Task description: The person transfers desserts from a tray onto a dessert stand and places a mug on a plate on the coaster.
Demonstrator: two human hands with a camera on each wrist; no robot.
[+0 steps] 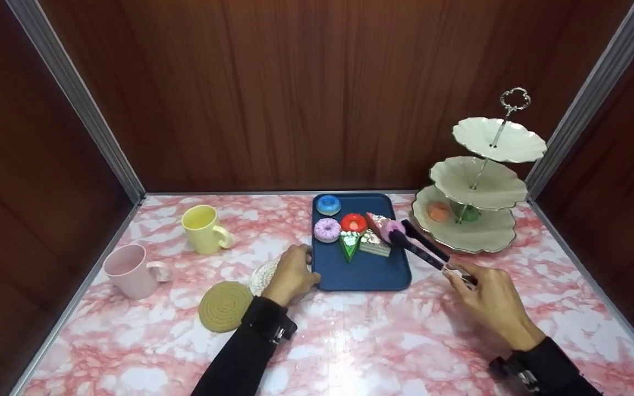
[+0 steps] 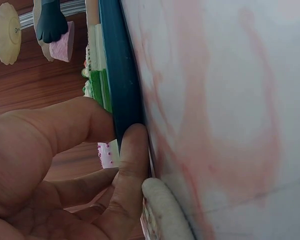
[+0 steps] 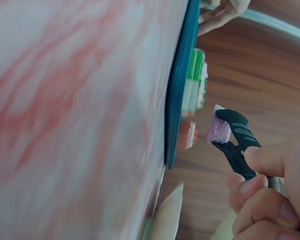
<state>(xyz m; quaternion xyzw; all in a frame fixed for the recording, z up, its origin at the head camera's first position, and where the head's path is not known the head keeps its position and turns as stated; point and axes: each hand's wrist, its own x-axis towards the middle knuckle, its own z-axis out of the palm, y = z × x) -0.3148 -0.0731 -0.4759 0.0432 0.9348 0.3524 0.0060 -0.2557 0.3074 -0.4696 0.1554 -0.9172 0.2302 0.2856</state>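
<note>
The left hand grips the left edge of the dark blue tray; in the left wrist view, thumb and finger pinch its rim. With the right hand, the person holds dark tongs. Between the tong tips is a pink-purple piece, held above the tray's right side. On the tray lie a blue donut, a lilac donut, a red donut, a green cake slice, a white-topped slice and a red slice, partly hidden.
A three-tier stand at the right bears an orange piece and a green piece on its bottom plate. Leftward are a yellow mug, a pink mug, a woven coaster and a patterned coaster beside the left hand.
</note>
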